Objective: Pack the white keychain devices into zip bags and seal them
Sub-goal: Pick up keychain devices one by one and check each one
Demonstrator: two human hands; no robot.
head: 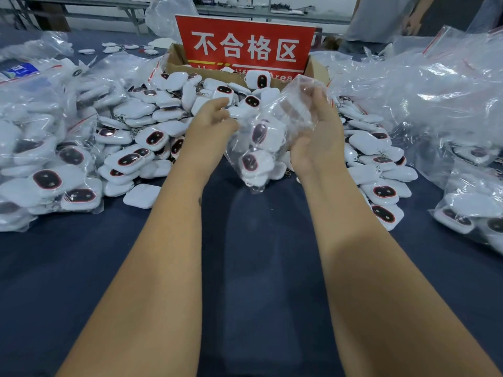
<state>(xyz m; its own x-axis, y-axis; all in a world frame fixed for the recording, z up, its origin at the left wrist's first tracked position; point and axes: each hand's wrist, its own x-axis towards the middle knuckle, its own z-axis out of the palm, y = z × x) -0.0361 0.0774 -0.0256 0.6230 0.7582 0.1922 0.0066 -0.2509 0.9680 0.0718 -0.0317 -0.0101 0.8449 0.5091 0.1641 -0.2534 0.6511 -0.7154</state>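
Half-filled zip bag (pixel 262 142) held up over the dark desk (pixel 261 268), just in front of the red sign (pixel 245 44). Right hand (pixel 317 137) curled round the bag's upper right side, fingers bunching the clear film near the mouth. Left hand (pixel 211 123) at the bag's left edge, fingers curled toward the pile of loose white keychain devices (pixel 152 123); whether anything is pinched there cannot be told. Several devices already stacked inside the bag, dark oval faces showing.

Probably mid-fill. Best to keep the mouth spread wide with the right-hand grip, slide each device in flat so key rings don't snag the film, let the load settle to the bottom, then flatten the top and press the zip strip end to end.

Below the sign, a cardboard box (pixel 174 61) with a few devices inside, likely rejects, so worth not drawing from it. Left of the sign, filled bags (pixel 46 172); right of it, a heap of empty clear bags (pixel 424 91). Loose devices crowd both sides of the held bag, leaving little bare desk for laying it flat. Beyond the sign, to its right, another person (pixel 381 17) standing.
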